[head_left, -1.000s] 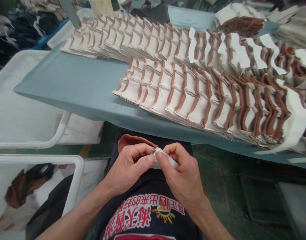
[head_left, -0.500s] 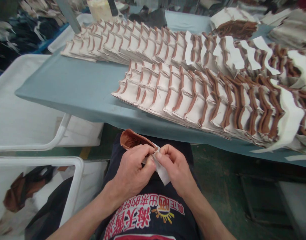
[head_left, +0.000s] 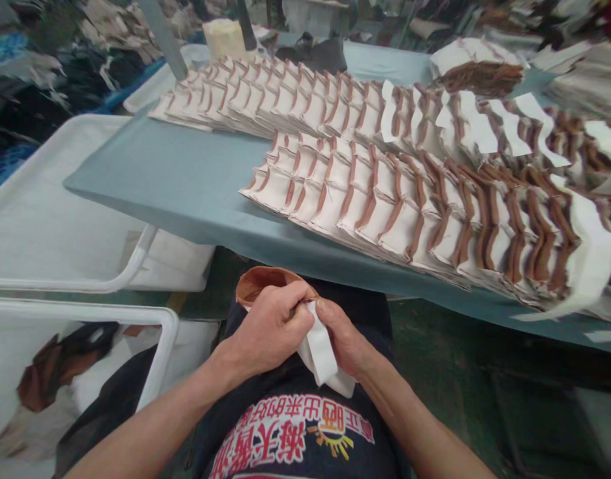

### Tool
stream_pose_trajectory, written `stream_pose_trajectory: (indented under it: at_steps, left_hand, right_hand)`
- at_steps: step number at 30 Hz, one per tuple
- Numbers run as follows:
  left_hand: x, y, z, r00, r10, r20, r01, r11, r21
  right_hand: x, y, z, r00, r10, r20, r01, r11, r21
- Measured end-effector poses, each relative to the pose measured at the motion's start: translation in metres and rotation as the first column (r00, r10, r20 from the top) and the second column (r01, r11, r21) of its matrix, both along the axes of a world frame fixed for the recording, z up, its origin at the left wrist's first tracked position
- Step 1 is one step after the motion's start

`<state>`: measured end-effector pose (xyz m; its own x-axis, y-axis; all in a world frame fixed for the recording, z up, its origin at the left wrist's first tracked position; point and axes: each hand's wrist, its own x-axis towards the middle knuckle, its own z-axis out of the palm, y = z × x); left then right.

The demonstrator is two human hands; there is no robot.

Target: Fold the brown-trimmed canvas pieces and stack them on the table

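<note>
A sewn piece with brown material outside and white cloth (head_left: 321, 352) hanging from it is held over my lap. Its brown end (head_left: 250, 285) curves up as a loop on the left. My left hand (head_left: 270, 326) is closed on the piece, thumb and fingers pinching its edge. My right hand (head_left: 346, 338) is closed on the same edge just beside it, thumb against the white cloth. The two hands almost touch. The exact spot they pinch is partly hidden by the fingers.
A blue-covered table (head_left: 150, 179) stands ahead, with long rows of stacked white-and-brown sewn pieces (head_left: 365, 206) and white strips (head_left: 478, 123) among them. White bins (head_left: 60, 153) stand at the left; the nearer bin (head_left: 168, 332) holds brown and white scraps. A grey post (head_left: 163, 40) rises behind.
The view has shifted, so the table appears farther right and lower. The brown loop has widened, and more white cloth hangs below my hands. Both hands keep hold of the edge.
</note>
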<state>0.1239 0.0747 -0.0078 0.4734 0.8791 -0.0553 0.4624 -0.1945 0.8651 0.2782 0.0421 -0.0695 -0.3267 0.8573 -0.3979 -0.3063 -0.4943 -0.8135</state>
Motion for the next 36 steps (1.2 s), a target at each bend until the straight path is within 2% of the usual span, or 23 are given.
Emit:
stream_pose_trajectory:
  at_steps: [3, 4, 5, 6, 8, 10, 11, 12, 14, 15, 16, 20, 24, 27, 31, 34, 36]
  left_hand:
    - [-0.007, 0.005, 0.007, 0.992, -0.124, -0.008, 0.124, 0.992, 0.001]
    - [-0.009, 0.006, 0.01, 0.988, -0.151, -0.021, 0.151, 0.988, 0.011]
    - [-0.01, 0.007, 0.013, 0.984, -0.175, -0.034, 0.175, 0.984, 0.019]
    - [-0.01, 0.008, 0.016, 0.979, -0.197, -0.044, 0.198, 0.98, 0.025]
    - [-0.01, 0.008, 0.025, 0.967, -0.25, -0.041, 0.251, 0.968, 0.022]
    - [-0.008, 0.008, 0.035, 0.954, -0.3, -0.006, 0.3, 0.954, 0.023]
    - [-0.008, 0.007, 0.04, 0.95, -0.312, 0.012, 0.311, 0.95, 0.034]
    - [-0.008, 0.006, 0.046, 0.948, -0.317, 0.022, 0.316, 0.948, 0.046]
    - [-0.009, 0.004, 0.057, 0.953, -0.301, 0.018, 0.299, 0.951, 0.082]
    - [-0.009, 0.003, 0.062, 0.961, -0.278, -0.001, 0.277, 0.955, 0.106]
    - [-0.01, 0.001, 0.066, 0.969, -0.246, -0.025, 0.247, 0.96, 0.131]
    - [-0.011, -0.002, 0.075, 0.988, -0.111, -0.103, 0.131, 0.968, 0.216]
    - [-0.009, 0.0, 0.072, 0.989, -0.108, -0.1, 0.133, 0.947, 0.293]
    - [-0.008, 0.0, 0.063, 0.985, -0.153, -0.073, 0.17, 0.898, 0.407]
    - [-0.008, 0.001, 0.043, 0.969, -0.248, -0.009, 0.203, 0.771, 0.604]
    - [-0.008, 0.006, 0.028, 0.951, -0.309, -0.001, 0.219, 0.67, 0.709]
    - [-0.009, 0.011, 0.021, 0.942, -0.335, -0.008, 0.229, 0.625, 0.746]
  right_hand:
    - [0.018, 0.004, 0.01, 0.992, -0.018, 0.128, 0.006, 0.995, 0.098]
    - [0.026, 0.006, 0.017, 0.971, -0.063, 0.23, 0.019, 0.982, 0.186]
    - [0.033, 0.008, 0.025, 0.906, -0.139, 0.399, -0.015, 0.934, 0.358]
    - [0.039, 0.011, 0.034, 0.832, -0.216, 0.511, -0.1, 0.848, 0.521]
    - [0.047, 0.015, 0.052, 0.724, -0.351, 0.594, -0.325, 0.586, 0.742]
    - [0.049, 0.019, 0.069, 0.723, -0.384, 0.574, -0.457, 0.357, 0.815]
    - [0.049, 0.021, 0.077, 0.734, -0.385, 0.559, -0.483, 0.281, 0.829]
    - [0.049, 0.024, 0.083, 0.748, -0.383, 0.542, -0.492, 0.229, 0.84]
    - [0.047, 0.029, 0.094, 0.775, -0.375, 0.508, -0.482, 0.169, 0.86]
    - [0.046, 0.031, 0.099, 0.778, -0.37, 0.507, -0.482, 0.165, 0.861]
    - [0.046, 0.033, 0.103, 0.77, -0.361, 0.526, -0.495, 0.181, 0.85]
    - [0.045, 0.036, 0.114, 0.669, -0.265, 0.694, -0.62, 0.315, 0.718]
    - [0.046, 0.031, 0.114, 0.648, -0.203, 0.734, -0.651, 0.352, 0.673]
    - [0.048, 0.027, 0.111, 0.708, -0.117, 0.697, -0.585, 0.456, 0.671]
    - [0.051, 0.022, 0.108, 0.848, 0.091, 0.522, -0.438, 0.675, 0.594]
    - [0.052, 0.02, 0.101, 0.921, 0.206, 0.332, -0.347, 0.821, 0.454]
    - [0.051, 0.019, 0.095, 0.948, 0.256, 0.189, -0.306, 0.896, 0.321]
